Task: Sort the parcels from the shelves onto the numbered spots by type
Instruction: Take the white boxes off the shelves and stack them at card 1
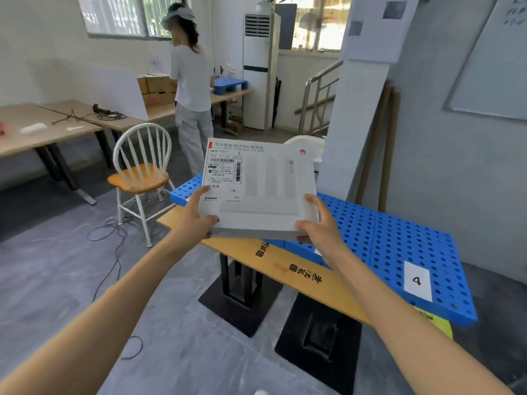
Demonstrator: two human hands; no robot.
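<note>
I hold a flat white box parcel [265,189] with a shipping label on its upper left, level in the air over the near edge of the blue perforated pallets [399,240]. My left hand [196,218] grips its near left corner, thumb on top. My right hand [319,223] grips its near right corner in the same way. The pallets lie on a yellow-topped table [285,269]. A white card marked 4 [417,280] is stuck on the right pallet. Whatever lies under the box is hidden.
A white chair with an orange seat [141,178] stands left of the table, cables trailing on the floor [114,238]. Another person [191,89] stands at wooden tables with cardboard boxes [156,89] further back. A white wall panel [350,132] rises behind the pallets.
</note>
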